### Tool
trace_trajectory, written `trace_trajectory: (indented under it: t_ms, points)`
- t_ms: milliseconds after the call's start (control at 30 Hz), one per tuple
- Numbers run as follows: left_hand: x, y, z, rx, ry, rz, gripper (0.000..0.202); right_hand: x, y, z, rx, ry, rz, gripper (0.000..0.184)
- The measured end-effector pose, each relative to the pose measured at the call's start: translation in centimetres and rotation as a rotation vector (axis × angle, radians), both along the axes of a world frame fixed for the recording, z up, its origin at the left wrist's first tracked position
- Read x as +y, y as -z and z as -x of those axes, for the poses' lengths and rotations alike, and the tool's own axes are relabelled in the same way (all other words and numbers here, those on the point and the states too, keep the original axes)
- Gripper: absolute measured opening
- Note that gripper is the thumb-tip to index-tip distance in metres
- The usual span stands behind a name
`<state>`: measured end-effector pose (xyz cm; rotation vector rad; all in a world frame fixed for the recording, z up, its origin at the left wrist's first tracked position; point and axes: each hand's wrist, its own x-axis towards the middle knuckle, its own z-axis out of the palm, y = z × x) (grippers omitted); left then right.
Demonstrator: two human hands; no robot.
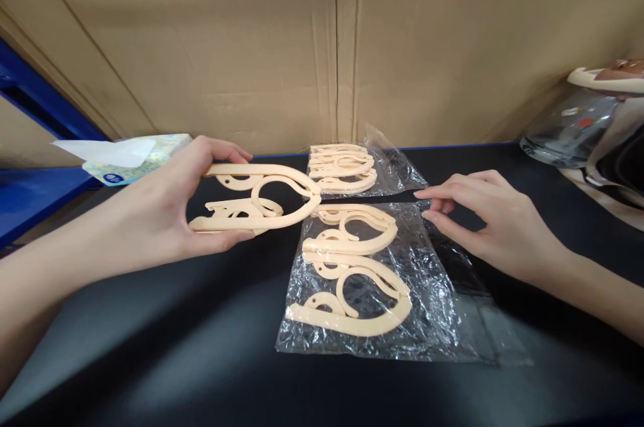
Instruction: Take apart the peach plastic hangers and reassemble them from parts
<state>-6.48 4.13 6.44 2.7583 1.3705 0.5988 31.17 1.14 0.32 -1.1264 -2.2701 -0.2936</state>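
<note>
My left hand [166, 206] is closed round a cream plastic folding hanger [261, 198], held just above the black table [151, 346]. Its hooked end points right, over a clear plastic bag [427, 293] lying flat at the centre. Several more cream hangers [352, 279] lie on or in that bag. My right hand [483, 219] rests on the bag's upper right corner, fingers bent and pressing the plastic. Behind it, a second clear bag [397, 169] holds another stack of cream hangers [342, 169].
A brown cardboard wall [322, 38] stands along the back of the table. A tissue pack [131, 159] lies at the back left beside a blue shelf frame [30, 199]. A clear glass jug with a cream lid [583, 118] stands at the far right.
</note>
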Motion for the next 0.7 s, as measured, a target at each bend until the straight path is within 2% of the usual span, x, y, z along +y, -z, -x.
trace_trajectory:
  t_ms: [100,200,300,400,567,700]
  points:
    - [-0.6,0.2,-1.0,-0.041,0.054,-0.084,0.064,0.0,-0.1,0.1,0.008,-0.031,0.001,0.015]
    - [-1.5,1.5,-2.5,-0.069,0.129,-0.117,0.061,-0.5,-0.3,0.4,0.029,-0.073,0.065,0.015]
    - [-2.6,3.4,-4.2,-0.067,0.209,-0.163,0.062,-1.5,-0.4,1.0,0.109,-0.128,0.198,0.017]
    - [-3.6,4.8,-5.6,-0.089,0.263,-0.144,0.065,-2.4,-0.4,1.8,0.17,-0.174,0.353,0.014]
    - [-4.3,5.8,-6.7,-0.144,0.3,-0.071,0.065,-2.9,-0.5,2.7,0.312,-0.127,0.636,0.026]
    - [-4.2,6.1,-6.8,-0.141,0.294,-0.073,0.07,-2.7,-0.5,2.6,0.446,-0.122,0.801,0.031]
